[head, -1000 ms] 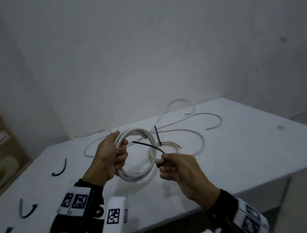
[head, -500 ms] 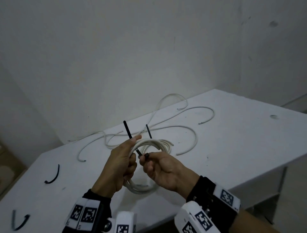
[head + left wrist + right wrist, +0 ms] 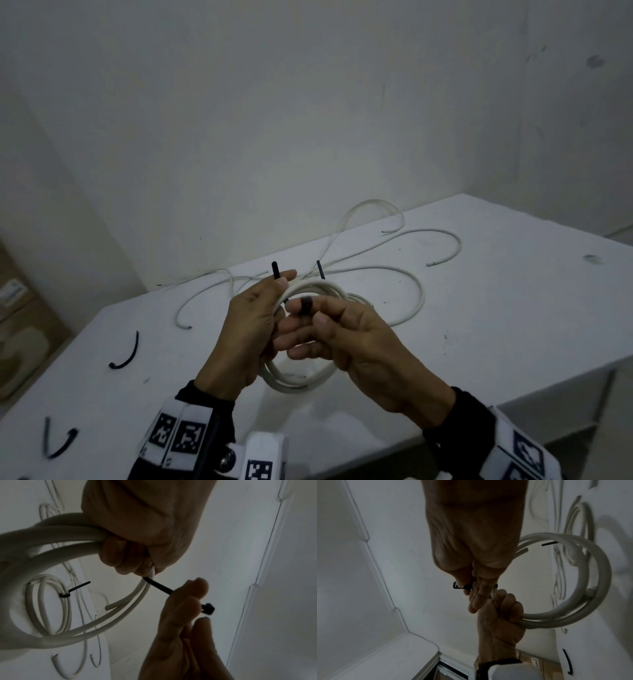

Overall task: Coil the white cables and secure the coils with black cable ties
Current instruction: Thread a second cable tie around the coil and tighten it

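While our left hand [image 3: 245, 329] grips the coiled white round cable [image 3: 308, 378] above the table's near edge, our right hand [image 3: 359, 337] pinches the black plastic cable tie [image 3: 158, 586] by its head end; strap runs left-right btwn hands, tail sticking up past left thumb.

Held above the white table's [image 3: 513, 308] near edge: thick white cable coil [image 3: 301, 380], thin black plastic cable tie [image 3: 158, 586] unfastened across it. Behind, toward the far edge: smaller tied coil [image 3: 46, 601], loose white cables [image 3: 411, 284].
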A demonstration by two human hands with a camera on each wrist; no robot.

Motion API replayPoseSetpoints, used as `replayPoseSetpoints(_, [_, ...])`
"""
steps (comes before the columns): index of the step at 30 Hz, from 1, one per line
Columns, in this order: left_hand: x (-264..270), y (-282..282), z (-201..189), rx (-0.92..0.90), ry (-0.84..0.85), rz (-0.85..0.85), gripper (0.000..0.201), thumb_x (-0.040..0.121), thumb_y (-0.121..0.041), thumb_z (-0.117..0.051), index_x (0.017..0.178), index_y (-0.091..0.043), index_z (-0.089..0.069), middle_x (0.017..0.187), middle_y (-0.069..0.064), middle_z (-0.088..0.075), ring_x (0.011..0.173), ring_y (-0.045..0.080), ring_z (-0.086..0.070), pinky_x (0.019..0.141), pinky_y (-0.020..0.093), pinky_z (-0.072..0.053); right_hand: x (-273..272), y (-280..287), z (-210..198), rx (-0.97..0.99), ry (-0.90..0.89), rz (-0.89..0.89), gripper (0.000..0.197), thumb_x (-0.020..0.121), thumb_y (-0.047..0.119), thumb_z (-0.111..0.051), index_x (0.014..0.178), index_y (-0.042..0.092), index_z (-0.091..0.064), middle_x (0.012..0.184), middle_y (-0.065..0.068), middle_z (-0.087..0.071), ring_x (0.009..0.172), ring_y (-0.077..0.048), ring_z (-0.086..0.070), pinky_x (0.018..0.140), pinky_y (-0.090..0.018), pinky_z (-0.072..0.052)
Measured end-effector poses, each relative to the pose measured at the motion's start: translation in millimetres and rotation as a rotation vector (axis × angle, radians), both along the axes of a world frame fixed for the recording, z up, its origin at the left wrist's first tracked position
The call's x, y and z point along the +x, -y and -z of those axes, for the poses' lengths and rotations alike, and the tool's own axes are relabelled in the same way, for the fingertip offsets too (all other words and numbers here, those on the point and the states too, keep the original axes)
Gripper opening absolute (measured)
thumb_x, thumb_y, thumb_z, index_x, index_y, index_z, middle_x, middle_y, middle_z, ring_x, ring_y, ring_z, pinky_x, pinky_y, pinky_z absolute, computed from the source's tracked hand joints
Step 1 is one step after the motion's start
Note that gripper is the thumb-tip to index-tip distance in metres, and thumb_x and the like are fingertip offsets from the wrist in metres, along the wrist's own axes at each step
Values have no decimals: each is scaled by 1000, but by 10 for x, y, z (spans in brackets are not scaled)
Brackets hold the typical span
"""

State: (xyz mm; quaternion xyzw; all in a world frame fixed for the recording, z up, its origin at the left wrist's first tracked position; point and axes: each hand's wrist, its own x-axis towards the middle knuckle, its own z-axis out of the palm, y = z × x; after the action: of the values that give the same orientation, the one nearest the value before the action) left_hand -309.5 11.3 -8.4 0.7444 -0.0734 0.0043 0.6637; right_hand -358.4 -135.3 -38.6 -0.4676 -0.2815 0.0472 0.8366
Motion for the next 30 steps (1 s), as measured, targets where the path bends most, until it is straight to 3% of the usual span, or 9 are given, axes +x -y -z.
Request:
replayPoseSetpoints(4, [-57,34,-32,91,195,-71,23,97,-29,-50,104,-23,-71,58,14,-43,40,15,-33,38,20,-26,14,-11,-135,-17,60,263,20,95,6,-46,104,5,-64,76,-7,-68,68,-22,-67,63,-26,-54])
replayPoseSetpoints(8, [-175,107,-21,196,372,-84,24,97,-25,-50,95,-34,-72,42,-7,-41,42,11,-30,40,19,-27,96,33,-253,-143,28,498,20,95,9,-50,88,8,-69,52,-3,-55,47,-16,-53,44,-27,-41])
replayPoseSetpoints(12, [-256,105,-46,296,454,-83,24,96,-25,-51,99,-42,-67,42,-12,-47,43,11,-29,41,18,-27,116,70,-347,-225,-12,475,23,95,13,-51,82,5,-69,44,-1,-47,44,-17,-44,40,-24,-36])
replayPoseSetpoints(15, [-252,88,-37,368,486,-102,26,96,-30,-52,96,-52,-65,68,0,-67,51,29,-48,47,35,-39,118,75,-354,-242,-24,441,24,96,14,-50,81,6,-67,44,1,-44,45,-15,-41,39,-24,-34])
replayPoseSetpoints(17, [-248,79,-17,420,507,-112,26,96,-32,-52,94,-56,-62,79,2,-70,61,28,-56,54,34,-45,117,73,-356,-242,-26,448,24,95,13,-50,80,7,-67,45,2,-44,46,-17,-40,39,-23,-34])
replayPoseSetpoints(20, [-272,76,-7,476,526,-131,23,96,-35,-52,97,-55,-62,75,2,-70,45,14,-42,45,21,-34,103,61,-355,-258,-36,462,23,95,14,-51,80,6,-67,45,1,-44,46,-19,-39,38,-22,-34])
replayPoseSetpoints(22, [-290,80,-12,479,523,-133,21,96,-34,-52,103,-50,-64,73,-9,-70,41,7,-38,42,16,-32,95,59,-349,-270,-45,469,23,94,14,-51,81,5,-68,45,-1,-44,46,-19,-39,37,-20,-33])
replayPoseSetpoints(25, [-300,101,-31,462,515,-127,22,96,-31,-52,99,-51,-61,64,-26,-65,38,5,-37,42,11,-31,83,65,-336,-291,-50,473,24,95,15,-51,84,2,-68,46,-2,-44,46,-18,-40,36,-20,-33])
replayPoseSetpoints(30, [-332,123,-22,505,516,-126,19,96,-33,-51,102,-47,-64,52,-25,-56,37,5,-39,40,11,-29,57,71,-319,-323,-73,477,25,95,15,-50,85,1,-67,47,-3,-44,44,-16,-41,36,-20,-33])
